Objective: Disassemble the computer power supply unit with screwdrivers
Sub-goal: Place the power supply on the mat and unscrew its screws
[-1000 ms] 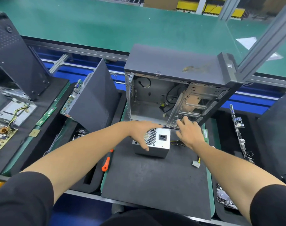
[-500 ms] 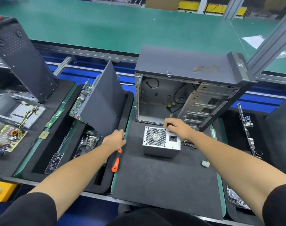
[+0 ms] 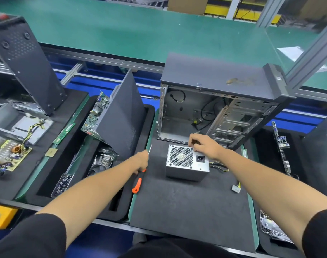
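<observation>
A silver power supply unit [image 3: 187, 162] stands on the black foam mat [image 3: 192, 207], its fan grille and power socket facing up. My right hand [image 3: 203, 145] rests on its far top edge with curled fingers gripping that edge. Yellow and black cables [image 3: 219, 164] trail out to the right and end in a white connector [image 3: 236, 188]. My left hand [image 3: 142, 161] is closed around an orange-handled screwdriver [image 3: 137, 184] at the mat's left edge; its metal tip sticks up past my fingers.
An open, gutted computer case [image 3: 220, 108] stands just behind the unit. A grey side panel [image 3: 120, 118] leans over a motherboard on the left. Circuit boards, a tray of screws [image 3: 62, 185] and more case parts lie further left. Another board [image 3: 282, 146] lies on the right.
My left hand left the power supply, moved left and took hold of the screwdriver. My right hand shifted from the case frame onto the unit's far edge.
</observation>
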The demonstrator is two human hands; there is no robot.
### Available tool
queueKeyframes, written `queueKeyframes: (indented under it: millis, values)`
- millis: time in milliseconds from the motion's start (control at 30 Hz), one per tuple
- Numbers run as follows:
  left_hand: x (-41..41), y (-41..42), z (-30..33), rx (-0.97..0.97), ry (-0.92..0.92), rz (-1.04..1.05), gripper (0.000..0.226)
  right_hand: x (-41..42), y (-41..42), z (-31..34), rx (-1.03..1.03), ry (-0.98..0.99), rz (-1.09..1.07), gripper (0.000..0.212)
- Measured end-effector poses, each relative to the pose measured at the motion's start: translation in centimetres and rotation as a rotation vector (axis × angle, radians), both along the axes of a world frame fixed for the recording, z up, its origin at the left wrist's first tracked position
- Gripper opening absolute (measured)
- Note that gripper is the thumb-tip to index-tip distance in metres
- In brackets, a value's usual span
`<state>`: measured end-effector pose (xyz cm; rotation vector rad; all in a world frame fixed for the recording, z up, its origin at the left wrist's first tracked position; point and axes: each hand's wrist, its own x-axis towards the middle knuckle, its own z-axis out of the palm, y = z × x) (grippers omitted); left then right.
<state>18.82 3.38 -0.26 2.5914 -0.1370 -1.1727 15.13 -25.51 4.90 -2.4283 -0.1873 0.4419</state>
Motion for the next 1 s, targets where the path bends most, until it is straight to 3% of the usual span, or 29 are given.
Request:
queueKeyframes:
  millis: [200, 400, 500, 567, 700, 833, 900, 1000]
  values:
    - [3.9, -2.5, 6.5, -0.211, 0.079, -0.034, 0.019, 0.3, 0.7, 0.4, -0.050, -0.049, 0.062, 0.024]
    - [5.3, -4.6, 9.9, -0.526, 0.300, 0.141, 0.014, 0.3, 1.2, 0.4, -0.053, -0.112, 0.044, 0.048]
    - [3.7, -6.0, 9.6, -0.675, 0.408, 0.251, 0.016, 0.1, 1.5, 0.1, -0.061, -0.326, 0.084, 0.070]
    - [2.6, -7.1, 8.7, -0.787, 0.416, 0.364, 0.018, -0.3, 1.7, -0.2, -0.022, -0.497, 0.122, 0.073]
    - [1.5, -8.8, 7.3, -0.976, 0.350, 0.584, 0.013, -0.8, 1.9, -0.7, 0.031, -0.756, 0.210, 0.061]
    - [1.3, -9.8, 7.3, -1.050, 0.246, 0.562, 0.022, -0.2, 2.3, 0.5, 0.070, -0.862, 0.142, 0.030]
    - [1.0, -10.4, 7.3, -1.065, 0.132, 0.520, 0.034, 0.2, 2.3, 1.3, 0.105, -0.837, 0.047, 0.022]
    - [-0.1, -10.7, 6.2, -1.035, -0.147, 0.469, 0.020, 1.0, 2.1, 2.7, 0.196, -0.820, -0.101, 0.019]
